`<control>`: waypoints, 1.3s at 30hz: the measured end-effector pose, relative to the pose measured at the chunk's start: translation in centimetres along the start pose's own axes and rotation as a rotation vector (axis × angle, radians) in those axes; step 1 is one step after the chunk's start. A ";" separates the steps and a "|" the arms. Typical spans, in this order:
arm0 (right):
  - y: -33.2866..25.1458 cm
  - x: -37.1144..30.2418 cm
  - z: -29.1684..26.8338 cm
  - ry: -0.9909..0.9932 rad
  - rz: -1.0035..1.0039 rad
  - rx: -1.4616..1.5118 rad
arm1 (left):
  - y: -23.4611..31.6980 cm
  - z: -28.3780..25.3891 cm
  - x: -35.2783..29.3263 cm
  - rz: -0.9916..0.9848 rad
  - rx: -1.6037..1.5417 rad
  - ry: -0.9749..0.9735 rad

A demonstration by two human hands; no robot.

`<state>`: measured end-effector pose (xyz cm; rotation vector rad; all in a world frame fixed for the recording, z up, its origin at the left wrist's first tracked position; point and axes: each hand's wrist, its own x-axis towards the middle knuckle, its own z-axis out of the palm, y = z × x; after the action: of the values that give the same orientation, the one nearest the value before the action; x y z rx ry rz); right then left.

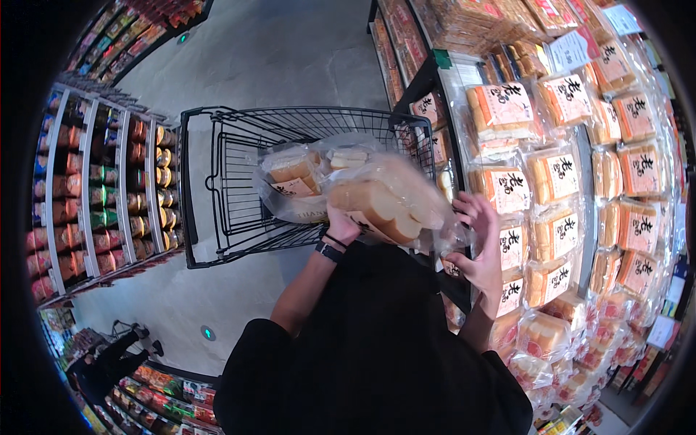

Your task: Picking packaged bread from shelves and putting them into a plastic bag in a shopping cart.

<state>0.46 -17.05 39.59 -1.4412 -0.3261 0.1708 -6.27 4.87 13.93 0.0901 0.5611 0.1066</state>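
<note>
My left hand (345, 225), with a dark watch and band at the wrist, grips a clear-wrapped pack of sliced bread (391, 201) from its near left side. The pack is tilted over the right end of the shopping cart (217, 181), and its upper edge is smeared by motion. At the pack's right end is my right hand (482, 250), its fingers and thumb spread apart around the loose plastic; whether they touch it is hard to tell. Beneath and left of the held pack, a translucent plastic bag (279, 206) lies in the cart with bread packs (293, 174) in it.
A display table (586, 156) on the right carries rows of wrapped bread (554, 174) and round bagged buns (540, 337). Shelves of cup-shaped packages (105, 174) stand left, beyond the cart. Grey floor (290, 58) runs between. Another person (109, 366) is at the lower left.
</note>
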 end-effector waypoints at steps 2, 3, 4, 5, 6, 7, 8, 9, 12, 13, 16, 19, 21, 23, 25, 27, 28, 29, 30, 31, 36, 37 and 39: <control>-1.3 1.2 -0.9 -0.420 0.115 -0.779 | 0.1 0.4 0.0 -0.019 0.137 -0.053; -0.8 1.4 -0.3 -0.431 0.034 -0.865 | 0.5 2.6 -0.8 -0.065 0.187 0.078; -0.4 1.6 0.0 -0.442 0.038 -0.870 | 0.4 2.3 -0.4 -0.065 0.175 0.082; -0.1 1.7 0.1 -0.421 0.079 -0.908 | 0.3 1.7 0.1 -0.106 0.208 0.056; 0.2 1.9 0.3 -0.407 0.116 -0.944 | 0.4 1.0 0.5 -0.139 0.237 0.032; 0.5 1.9 0.6 -0.425 0.118 -0.949 | 0.5 0.4 0.7 -0.197 0.178 -0.009; 0.7 1.8 0.9 -0.346 0.115 -0.926 | 0.4 -0.2 1.1 -0.192 0.163 -0.002; 0.9 1.8 1.1 -0.270 0.111 -0.903 | 0.2 -0.6 1.8 -0.246 0.171 -0.022; 1.1 1.9 1.3 -0.207 0.202 -0.892 | -1.4 -3.4 4.3 -0.279 0.262 -0.033; 1.2 2.1 1.1 -0.202 0.195 -0.930 | -1.7 -4.5 5.2 -0.242 0.429 0.019; 1.3 2.2 0.8 -0.153 0.172 -1.038 | -2.2 -7.2 7.5 -0.237 0.579 0.217; 0.9 2.2 0.8 -0.091 0.233 -1.094 | -2.1 -9.2 9.4 -0.108 0.827 0.384; 0.8 2.0 0.6 -0.054 0.224 -1.143 | -2.6 -10.4 10.8 0.227 1.191 0.390; 0.8 1.6 0.2 0.059 0.244 -1.090 | -2.2 -7.7 10.4 0.502 1.330 0.306; 1.5 0.7 -0.8 0.131 0.244 -1.043 | -0.5 -4.2 9.9 0.556 1.377 0.140; 1.4 0.4 -1.0 0.212 0.243 -0.996 | 0.2 -2.0 10.3 0.604 1.416 -0.038; 1.1 0.6 -0.6 0.239 0.277 -1.008 | 0.2 -1.3 10.6 0.716 1.576 -0.009; 1.0 0.8 -0.5 0.267 0.311 -1.021 | 0.2 -0.7 11.1 0.833 1.732 0.019; 1.2 1.2 -0.2 0.263 0.311 -1.022 | 0.2 -1.9 12.2 0.831 1.731 0.023; 1.6 2.0 0.1 0.192 0.213 -1.055 | 0.2 -4.7 14.1 0.549 1.849 0.053; 2.3 6.8 4.1 -0.053 0.020 -1.056 | -0.9 -12.5 19.0 0.134 1.744 -0.489; 3.0 7.5 4.6 -0.064 0.006 -1.027 | -1.3 -10.6 18.1 0.234 1.707 -0.474; 4.4 9.4 5.9 -0.138 -0.044 -1.029 | -1.5 -6.8 15.1 0.255 1.709 -0.266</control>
<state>7.82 -8.07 36.94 -2.4406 -0.6062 0.0587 2.89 5.65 0.09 1.8118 0.2312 -0.1652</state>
